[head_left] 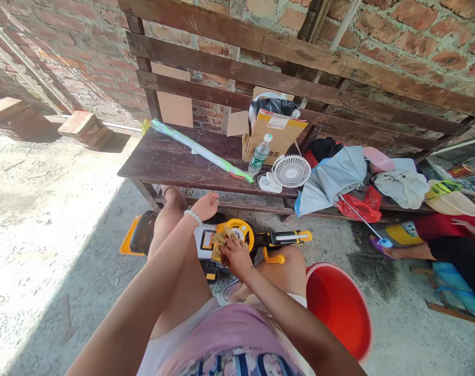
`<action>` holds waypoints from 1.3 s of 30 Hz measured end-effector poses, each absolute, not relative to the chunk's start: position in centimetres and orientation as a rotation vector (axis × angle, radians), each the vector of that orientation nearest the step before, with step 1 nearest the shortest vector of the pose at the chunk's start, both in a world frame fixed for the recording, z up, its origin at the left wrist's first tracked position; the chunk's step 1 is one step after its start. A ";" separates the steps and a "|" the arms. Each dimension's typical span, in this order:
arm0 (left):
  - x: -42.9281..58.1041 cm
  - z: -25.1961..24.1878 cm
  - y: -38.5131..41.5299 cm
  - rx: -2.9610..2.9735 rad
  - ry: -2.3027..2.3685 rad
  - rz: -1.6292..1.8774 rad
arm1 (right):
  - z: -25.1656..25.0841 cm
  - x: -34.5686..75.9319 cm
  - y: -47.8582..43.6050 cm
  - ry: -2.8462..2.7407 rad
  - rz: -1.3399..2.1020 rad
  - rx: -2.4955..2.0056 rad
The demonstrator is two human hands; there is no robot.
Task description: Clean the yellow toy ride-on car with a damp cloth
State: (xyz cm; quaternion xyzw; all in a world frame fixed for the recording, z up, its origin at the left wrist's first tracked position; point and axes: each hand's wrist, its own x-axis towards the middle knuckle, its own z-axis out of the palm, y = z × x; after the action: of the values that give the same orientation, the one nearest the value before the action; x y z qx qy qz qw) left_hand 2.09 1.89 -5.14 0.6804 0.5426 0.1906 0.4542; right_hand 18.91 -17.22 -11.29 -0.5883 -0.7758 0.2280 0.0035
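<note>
- Right fingers [228,249] are pinching a yellow rag [218,241] against the toy car [221,241] wheel; small firm strokes are suiting the rim.
- Left hand [206,205] is curling loosely, bracing nothing; steadying the car would help.

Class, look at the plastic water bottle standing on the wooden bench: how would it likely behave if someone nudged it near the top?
The water bottle stands upright, tall and narrow on a small base, so it would probably tip rather than slide. Its round body would likely roll along the bench once down. It looks like thin clear plastic, so probably light and not fragile; how full it is cannot be told.
</note>
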 end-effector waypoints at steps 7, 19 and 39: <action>2.2 -4.9 1.3 1.724 1.373 0.402 | -11.1 21.8 -21.7 -2.370 0.781 -1.896; 4.2 -8.0 -0.5 1.775 1.258 0.043 | -11.7 26.3 -12.3 -1.771 0.666 -2.192; 6.3 -5.9 -1.7 1.920 1.145 -0.404 | -10.4 20.0 -23.6 -2.233 1.106 -1.999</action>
State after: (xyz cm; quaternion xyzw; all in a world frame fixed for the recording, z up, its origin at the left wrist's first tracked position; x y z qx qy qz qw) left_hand 6.34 -1.65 -5.90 0.7665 0.4571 -0.1613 0.4215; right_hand 20.03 -23.58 -10.36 -0.6255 -0.6988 0.3460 -0.0266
